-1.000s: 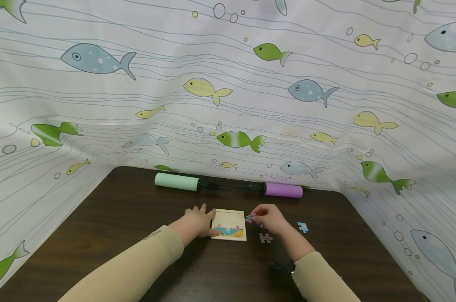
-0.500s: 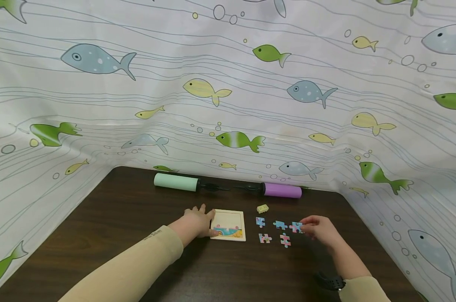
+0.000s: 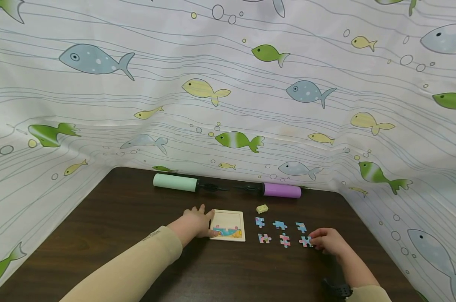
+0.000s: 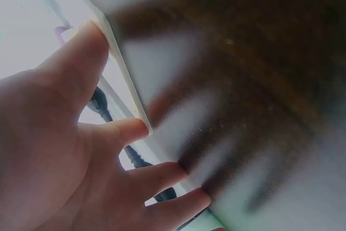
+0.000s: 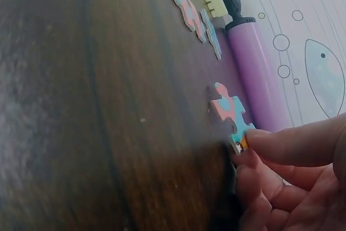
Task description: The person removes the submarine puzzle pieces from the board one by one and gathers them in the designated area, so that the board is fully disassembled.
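A square wooden puzzle tray [image 3: 228, 217] lies mid-table, with a blue and yellow picture section along its near side. My left hand [image 3: 194, 221] rests at its left edge, fingers spread, with the thumb and index fingertip against the rim in the left wrist view. My right hand [image 3: 327, 242] pinches a pink and blue jigsaw piece [image 5: 230, 109] between thumb and fingers at the lower right of the loose pieces. Beside it, several more jigsaw pieces lie in two rows, among them a blue one [image 3: 280, 225] and a pink one [image 3: 285, 240].
A pale yellow toy brick [image 3: 262, 209] sits behind the pieces. Along the back of the dark table [image 3: 228, 277] lie a mint-green hand pump [image 3: 175, 182] and a purple hand pump [image 3: 282, 190], black nozzles facing each other. Fish-printed cloth [image 3: 228, 113] hangs around the table.
My right hand has carried the jigsaw piece from beside the tray to the right, then nearer me, uncovering the brick and other pieces. The left hand has stayed put.
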Demonstrator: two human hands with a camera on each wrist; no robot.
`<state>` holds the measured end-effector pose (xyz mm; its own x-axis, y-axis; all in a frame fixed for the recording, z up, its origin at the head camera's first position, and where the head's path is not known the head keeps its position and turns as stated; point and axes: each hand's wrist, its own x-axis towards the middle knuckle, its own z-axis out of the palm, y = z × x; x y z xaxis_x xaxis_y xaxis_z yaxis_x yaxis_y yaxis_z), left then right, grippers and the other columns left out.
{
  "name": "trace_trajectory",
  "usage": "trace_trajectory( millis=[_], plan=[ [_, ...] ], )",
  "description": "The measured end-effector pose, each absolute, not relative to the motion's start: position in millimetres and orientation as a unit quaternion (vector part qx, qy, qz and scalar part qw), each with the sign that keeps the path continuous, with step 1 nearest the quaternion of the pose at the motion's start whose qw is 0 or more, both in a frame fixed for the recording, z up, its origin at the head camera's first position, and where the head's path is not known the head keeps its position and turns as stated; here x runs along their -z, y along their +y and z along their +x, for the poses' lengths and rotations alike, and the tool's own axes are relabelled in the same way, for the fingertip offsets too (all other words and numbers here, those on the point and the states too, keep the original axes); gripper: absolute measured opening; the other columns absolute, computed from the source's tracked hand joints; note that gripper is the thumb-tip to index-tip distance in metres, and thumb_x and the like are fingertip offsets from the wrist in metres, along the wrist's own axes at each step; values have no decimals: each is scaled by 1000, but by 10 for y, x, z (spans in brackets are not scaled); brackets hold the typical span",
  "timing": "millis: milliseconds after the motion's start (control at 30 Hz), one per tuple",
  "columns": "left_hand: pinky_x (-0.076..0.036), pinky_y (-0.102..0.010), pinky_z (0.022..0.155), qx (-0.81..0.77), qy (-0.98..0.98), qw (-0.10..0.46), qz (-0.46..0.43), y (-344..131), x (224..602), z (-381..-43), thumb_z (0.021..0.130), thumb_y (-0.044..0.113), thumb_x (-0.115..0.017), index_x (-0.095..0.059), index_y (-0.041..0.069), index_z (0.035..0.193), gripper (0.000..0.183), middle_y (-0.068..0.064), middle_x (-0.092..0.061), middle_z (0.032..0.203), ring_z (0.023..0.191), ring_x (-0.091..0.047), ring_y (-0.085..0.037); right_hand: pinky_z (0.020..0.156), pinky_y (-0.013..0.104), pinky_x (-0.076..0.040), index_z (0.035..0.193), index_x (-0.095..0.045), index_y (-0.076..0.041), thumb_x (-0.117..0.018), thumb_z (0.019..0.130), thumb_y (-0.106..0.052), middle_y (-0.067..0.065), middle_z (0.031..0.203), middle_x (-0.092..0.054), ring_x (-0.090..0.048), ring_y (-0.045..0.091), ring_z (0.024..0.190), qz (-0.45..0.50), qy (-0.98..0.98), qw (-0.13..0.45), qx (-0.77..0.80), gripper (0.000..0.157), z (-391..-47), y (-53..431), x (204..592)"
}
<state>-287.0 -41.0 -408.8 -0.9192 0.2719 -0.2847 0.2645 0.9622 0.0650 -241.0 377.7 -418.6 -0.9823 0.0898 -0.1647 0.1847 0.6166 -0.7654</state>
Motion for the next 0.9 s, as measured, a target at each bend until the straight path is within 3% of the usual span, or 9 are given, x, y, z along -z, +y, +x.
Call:
trace_trajectory(
  millis=[467,633,900],
  plan=[
    [-30,-59,107,-8,979,146,144,-437,4111,-2869,89,66,-59,-35,20,155,85,-20,-29,157,140,-31,-43,56,35,-43,109,-62,8,-67,91,-5,7,82,-58,-53,23,67,69,893,30,444,24,-2521,3583,4145],
    [-30,-58,107,-5,979,148,143,-433,4094,-2855,89,66,-58,-34,20,156,84,-19,-28,157,140,-31,-42,60,37,-47,111,-61,9,-66,93,-7,8,87,-61,-56,24,71,31,888,31,458,25,-2650,3232,3991],
    [-31,-58,107,-12,979,147,142,-433,4080,-2833,90,66,-58,-35,20,155,83,-19,-29,157,140,-32,-42,52,32,-45,106,-64,9,-68,90,-1,8,79,-61,-56,23,64,-61,887,45,455,19,-2879,2467,3834]
  ],
)
